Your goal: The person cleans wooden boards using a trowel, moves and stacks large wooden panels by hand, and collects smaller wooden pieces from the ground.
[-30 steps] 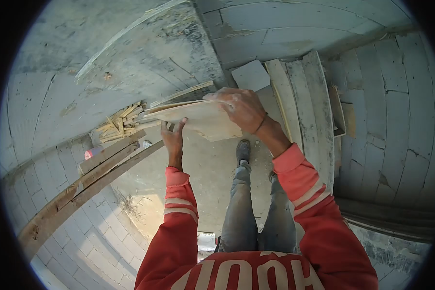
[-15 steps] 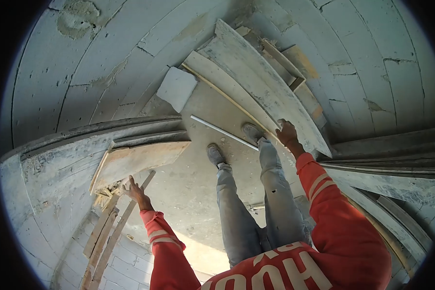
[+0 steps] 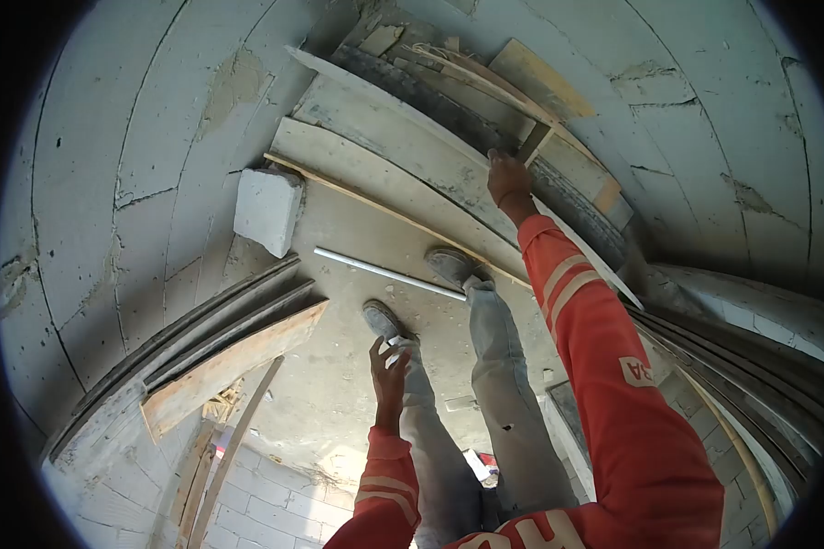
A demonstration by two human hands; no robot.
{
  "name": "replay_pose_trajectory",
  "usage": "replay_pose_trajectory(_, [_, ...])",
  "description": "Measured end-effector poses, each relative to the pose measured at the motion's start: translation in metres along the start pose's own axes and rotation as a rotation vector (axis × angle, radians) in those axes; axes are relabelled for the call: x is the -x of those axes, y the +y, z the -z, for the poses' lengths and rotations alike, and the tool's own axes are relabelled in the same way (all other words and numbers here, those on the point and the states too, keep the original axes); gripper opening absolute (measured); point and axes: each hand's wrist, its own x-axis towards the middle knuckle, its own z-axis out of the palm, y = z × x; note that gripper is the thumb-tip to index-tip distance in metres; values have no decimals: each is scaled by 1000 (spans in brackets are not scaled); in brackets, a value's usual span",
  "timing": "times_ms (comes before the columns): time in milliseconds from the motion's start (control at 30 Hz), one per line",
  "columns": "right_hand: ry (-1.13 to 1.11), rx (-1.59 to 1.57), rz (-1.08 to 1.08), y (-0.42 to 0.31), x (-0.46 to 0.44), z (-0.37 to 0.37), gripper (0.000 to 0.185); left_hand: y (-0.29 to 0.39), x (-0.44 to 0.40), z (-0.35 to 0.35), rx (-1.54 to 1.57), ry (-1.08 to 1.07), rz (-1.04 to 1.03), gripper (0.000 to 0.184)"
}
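Building site, unfinished room: bare block walls [image 3: 110, 174], dusty concrete floor [image 3: 325, 371], leaning boards [image 3: 384, 142].

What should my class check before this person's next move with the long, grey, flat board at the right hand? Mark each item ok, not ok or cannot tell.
1. Right hand at the upper edge of the long, grey, flat board: ok.
2. Firm grip there, not just resting: cannot tell.
3. Left hand free to help: ok, nothing visibly held.
4. Floor clear near the feet: not ok; a thin, straight, white rod lies beside the dark grey shoes.
5. Space behind the board clear: not ok; a brown wooden frame sits close behind.
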Motion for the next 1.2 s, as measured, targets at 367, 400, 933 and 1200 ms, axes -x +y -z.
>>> replay_pose_trajectory(367, [-136, -162, 72, -17, 115, 50, 19, 169, -117, -224, -14, -127, -41, 90])
replay_pose_trajectory(400, [-152, -207, 88, -17, 119, 52, 19, 138, -147, -226, -152, 49, -79, 83])
replay_pose_trajectory(933, [-482, 133, -148, 150, -67, -112, 106, 101, -65, -172, 219, 208, -223, 36])
replay_pose_trajectory(1200, [-287, 150, -262, 113, -75, -137, 120, 100, -59, -171, 242, 313, -210, 34])
